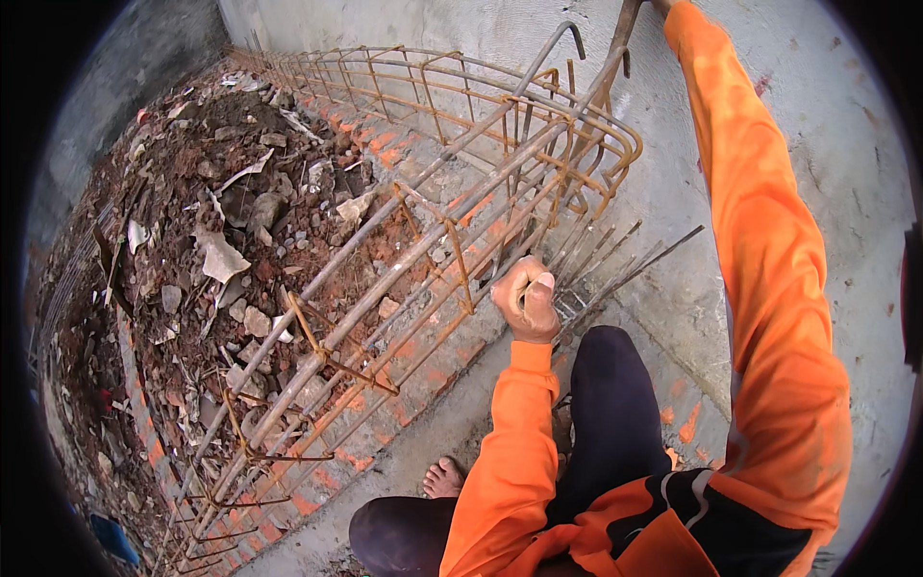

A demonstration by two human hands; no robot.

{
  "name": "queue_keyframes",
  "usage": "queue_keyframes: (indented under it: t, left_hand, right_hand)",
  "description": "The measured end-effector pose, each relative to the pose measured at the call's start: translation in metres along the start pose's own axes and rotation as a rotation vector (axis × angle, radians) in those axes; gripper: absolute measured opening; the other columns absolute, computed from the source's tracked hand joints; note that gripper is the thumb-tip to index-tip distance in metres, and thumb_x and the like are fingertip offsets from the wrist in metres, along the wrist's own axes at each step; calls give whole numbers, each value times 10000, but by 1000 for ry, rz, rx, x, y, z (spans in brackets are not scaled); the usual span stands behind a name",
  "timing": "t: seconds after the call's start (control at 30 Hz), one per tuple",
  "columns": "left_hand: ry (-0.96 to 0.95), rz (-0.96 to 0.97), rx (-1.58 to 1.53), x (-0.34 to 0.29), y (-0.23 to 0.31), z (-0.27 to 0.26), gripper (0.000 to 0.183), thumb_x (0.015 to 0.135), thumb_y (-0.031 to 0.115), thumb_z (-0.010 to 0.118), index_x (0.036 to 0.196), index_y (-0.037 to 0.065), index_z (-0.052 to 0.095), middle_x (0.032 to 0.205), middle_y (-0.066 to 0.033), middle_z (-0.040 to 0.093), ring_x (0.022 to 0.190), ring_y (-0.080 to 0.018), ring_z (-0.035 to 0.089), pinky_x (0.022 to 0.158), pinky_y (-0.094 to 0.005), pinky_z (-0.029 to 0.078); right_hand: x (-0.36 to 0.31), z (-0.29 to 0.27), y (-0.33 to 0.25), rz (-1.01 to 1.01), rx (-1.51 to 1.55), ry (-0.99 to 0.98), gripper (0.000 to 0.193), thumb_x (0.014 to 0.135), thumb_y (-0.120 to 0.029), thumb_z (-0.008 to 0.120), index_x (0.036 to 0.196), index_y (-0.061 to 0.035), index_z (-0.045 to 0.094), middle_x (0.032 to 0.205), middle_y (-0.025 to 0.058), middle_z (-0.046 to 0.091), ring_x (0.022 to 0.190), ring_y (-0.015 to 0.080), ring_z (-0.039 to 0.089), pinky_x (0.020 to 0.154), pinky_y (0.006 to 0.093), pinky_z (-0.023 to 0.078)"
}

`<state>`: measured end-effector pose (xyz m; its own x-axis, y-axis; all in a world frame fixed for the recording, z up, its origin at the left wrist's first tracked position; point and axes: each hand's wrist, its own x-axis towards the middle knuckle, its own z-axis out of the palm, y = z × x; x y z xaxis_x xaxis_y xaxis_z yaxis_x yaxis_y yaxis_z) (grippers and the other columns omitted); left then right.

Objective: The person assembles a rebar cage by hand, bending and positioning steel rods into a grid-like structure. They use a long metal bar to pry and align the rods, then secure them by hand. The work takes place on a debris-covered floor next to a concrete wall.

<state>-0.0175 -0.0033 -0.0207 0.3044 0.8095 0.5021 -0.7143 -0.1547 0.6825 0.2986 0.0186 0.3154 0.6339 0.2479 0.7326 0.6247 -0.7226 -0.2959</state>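
Observation:
My left hand (527,300) is closed in a fist beside the lower bars of a rebar cage (423,252). What it holds, if anything, I cannot make out. The long cage runs slantwise, with rusty square stirrups (459,262) around its rods. My right arm (769,240) in an orange sleeve reaches up to the top edge. Only a sliver of my right hand (661,6) shows there, next to a brown upright bar (615,60); its fingers are out of the picture. Several thin rod ends (663,252) stick out just right of my left fist.
A heap of soil, stones and broken rubble (240,221) lies left of the cage. Another rebar cage (385,77) extends along the grey wall (817,115). Red-brick masonry (394,413) runs beneath the slanting bars. My bent knees (615,404) and a bare foot (444,478) are close below.

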Motion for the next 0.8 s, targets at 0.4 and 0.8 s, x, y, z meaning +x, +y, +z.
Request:
queue_keyframes:
  t: [0.4, 0.8]
  left_hand:
    - [-112, 86, 119, 27, -15, 25, 281, 791, 206, 539, 602, 14, 462, 515, -75, 388, 457, -164, 396, 462, -312, 327]
    - [-90, 56, 184, 27, -29, 59, 362, 811, 288, 542, 599, 1, 477, 524, -44, 419, 492, -124, 385, 462, -301, 288]
  right_hand:
    - [-35, -9, -18, 46, 644, -172, 129, 740, -63, 500, 696, 25, 584, 616, 135, 589, 524, 228, 591, 477, 349, 495]
    - [-57, -16, -25, -38, 705, -171, 124, 752, -84, 500, 718, 19, 559, 640, 125, 577, 544, 224, 574, 509, 339, 487]
